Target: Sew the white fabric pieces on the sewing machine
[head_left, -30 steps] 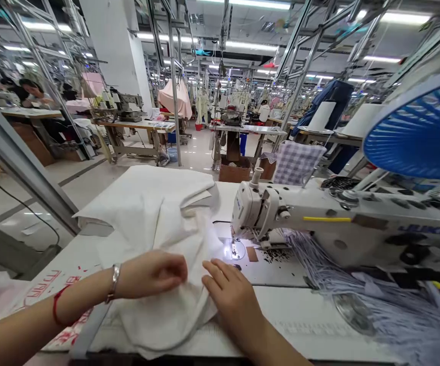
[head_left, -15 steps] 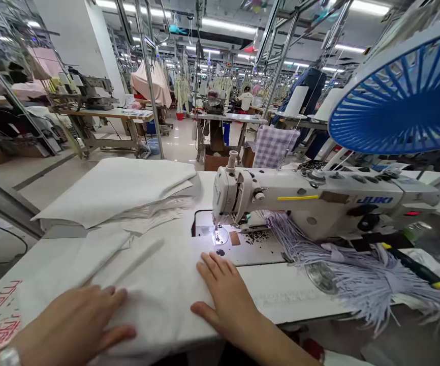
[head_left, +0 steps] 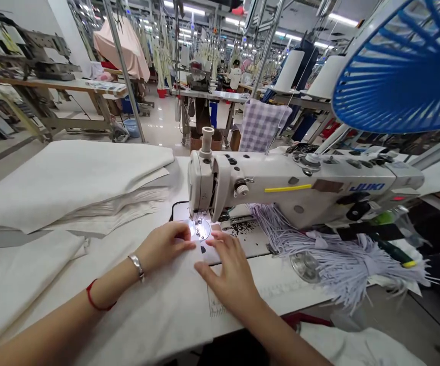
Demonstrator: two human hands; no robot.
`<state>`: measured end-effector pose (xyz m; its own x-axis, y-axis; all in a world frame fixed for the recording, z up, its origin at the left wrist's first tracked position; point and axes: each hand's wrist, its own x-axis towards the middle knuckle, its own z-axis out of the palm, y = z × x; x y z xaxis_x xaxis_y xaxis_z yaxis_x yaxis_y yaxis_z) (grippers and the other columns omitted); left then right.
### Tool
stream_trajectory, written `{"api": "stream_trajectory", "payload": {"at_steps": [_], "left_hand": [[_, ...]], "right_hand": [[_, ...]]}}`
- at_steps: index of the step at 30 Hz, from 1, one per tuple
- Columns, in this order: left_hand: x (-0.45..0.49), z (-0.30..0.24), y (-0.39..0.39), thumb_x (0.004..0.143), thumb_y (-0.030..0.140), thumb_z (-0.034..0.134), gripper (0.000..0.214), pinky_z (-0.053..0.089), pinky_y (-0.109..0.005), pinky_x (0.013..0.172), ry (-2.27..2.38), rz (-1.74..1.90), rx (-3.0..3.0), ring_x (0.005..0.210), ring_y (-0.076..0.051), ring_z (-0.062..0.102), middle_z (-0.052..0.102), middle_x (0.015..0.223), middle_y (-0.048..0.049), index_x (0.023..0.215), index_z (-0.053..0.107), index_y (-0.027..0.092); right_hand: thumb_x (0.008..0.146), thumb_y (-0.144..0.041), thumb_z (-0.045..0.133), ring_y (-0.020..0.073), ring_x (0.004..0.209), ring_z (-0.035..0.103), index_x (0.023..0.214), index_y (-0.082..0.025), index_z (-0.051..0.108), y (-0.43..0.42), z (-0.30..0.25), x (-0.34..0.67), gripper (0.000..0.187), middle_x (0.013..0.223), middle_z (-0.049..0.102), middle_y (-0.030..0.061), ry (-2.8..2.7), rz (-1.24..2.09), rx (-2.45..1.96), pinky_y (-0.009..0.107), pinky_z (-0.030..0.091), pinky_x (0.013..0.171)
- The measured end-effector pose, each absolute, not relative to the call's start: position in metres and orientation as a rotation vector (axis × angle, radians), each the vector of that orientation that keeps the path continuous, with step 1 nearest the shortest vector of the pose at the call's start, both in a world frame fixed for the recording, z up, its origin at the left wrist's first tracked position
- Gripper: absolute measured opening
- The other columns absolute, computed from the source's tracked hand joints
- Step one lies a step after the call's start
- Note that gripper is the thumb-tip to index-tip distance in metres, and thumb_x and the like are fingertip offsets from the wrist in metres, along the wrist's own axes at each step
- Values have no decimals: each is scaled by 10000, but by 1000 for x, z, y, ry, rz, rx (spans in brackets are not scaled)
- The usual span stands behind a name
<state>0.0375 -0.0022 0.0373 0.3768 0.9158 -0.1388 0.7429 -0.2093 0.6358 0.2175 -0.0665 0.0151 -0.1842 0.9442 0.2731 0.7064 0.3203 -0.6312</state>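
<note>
A white cloth panel lies flat over the table's front and runs up to the lit needle area of the white sewing machine. My left hand is just left of the presser foot, its fingers curled toward the thumb at the cloth's edge. The exact grip is partly hidden. To the right of the needle, my right hand has its fingers stretched forward and its thumb apart, resting by the cloth's right edge with nothing held.
A stack of white cloth pieces stands at the left. Bundled lilac strips lie under and in front of the machine arm, near a round metal dish. A blue fan hangs at upper right. Beyond stands a checked cloth.
My left hand has moved up and right from the table's front left to the needle area. My right hand stays near the needle, fingers more bent. The view has shifted closer.
</note>
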Motion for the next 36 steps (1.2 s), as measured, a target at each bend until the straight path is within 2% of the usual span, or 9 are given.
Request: {"api": "stream_trajectory", "payload": {"at_steps": [3, 6, 10, 13, 16, 22, 27, 30, 36], "left_hand": [[36, 39, -2, 782, 486, 533, 292, 374, -237, 593, 1323, 425, 1857, 650, -134, 463, 495, 684, 38, 748, 485, 200], [34, 40, 2, 749, 530, 544, 403, 386, -232, 582, 1209, 420, 1737, 636, -132, 458, 466, 679, 45, 955, 545, 183], [33, 42, 2, 726, 543, 588, 389, 320, -218, 533, 1161, 388, 1618, 586, -117, 412, 440, 617, 45, 807, 616, 163], [35, 41, -2, 738, 547, 596, 399, 245, -216, 497, 1232, 450, 1531, 551, -97, 342, 391, 578, 53, 644, 568, 160], [36, 38, -5, 749, 564, 591, 405, 253, -209, 505, 1258, 515, 1443, 562, -95, 350, 422, 594, 55, 713, 593, 160], [37, 36, -7, 739, 592, 607, 435, 366, -214, 559, 1215, 545, 1323, 630, -118, 486, 574, 688, 17, 777, 623, 160], [30, 39, -4, 726, 588, 631, 434, 444, -250, 638, 1158, 498, 1313, 747, -174, 586, 668, 800, -29, 829, 680, 169], [27, 38, -1, 715, 570, 653, 405, 426, -230, 636, 1162, 506, 1338, 721, -150, 565, 642, 746, -8, 763, 666, 168], [27, 34, 0, 711, 520, 674, 354, 361, -204, 566, 1144, 526, 1361, 639, -114, 487, 558, 664, 27, 718, 616, 171]], "right_hand": [[757, -392, 665, 218, 839, 576, 722, -210, 543, -46, 22, 205, 222, 795, 612, 16, -1890, 669, -1573, 332, 457, 710], [814, -306, 572, 117, 513, 429, 631, -217, 424, -43, 21, 195, 252, 530, 410, -73, -1749, 907, -1595, 227, 315, 503], [833, -267, 500, 116, 487, 400, 854, -223, 458, -54, 15, 191, 65, 519, 375, -97, -1613, 995, -1476, 215, 274, 484], [867, -274, 443, 128, 499, 435, 1004, -203, 447, -60, 13, 190, 154, 528, 405, -96, -1586, 1003, -1433, 219, 308, 499], [892, -275, 397, 133, 499, 457, 1130, -177, 458, -61, 11, 189, 264, 543, 413, -85, -1652, 911, -1426, 222, 329, 494], [932, -228, 330, 184, 715, 606, 1309, -155, 457, -62, 1, 187, 405, 784, 646, 47, -1962, 361, -1412, 279, 456, 624], [940, -158, 314, 178, 586, 538, 1282, -83, 525, -63, -5, 184, 409, 620, 585, 47, -2086, -78, -1429, 289, 433, 556], [928, -171, 320, 174, 606, 547, 1277, -104, 533, -63, -1, 187, 414, 647, 591, 41, -2062, 85, -1400, 284, 435, 567], [904, -373, 485, 118, 591, 554, 1069, -203, 549, -51, 9, 189, 245, 675, 617, -37, -1544, 996, -1358, 223, 409, 545]]}}
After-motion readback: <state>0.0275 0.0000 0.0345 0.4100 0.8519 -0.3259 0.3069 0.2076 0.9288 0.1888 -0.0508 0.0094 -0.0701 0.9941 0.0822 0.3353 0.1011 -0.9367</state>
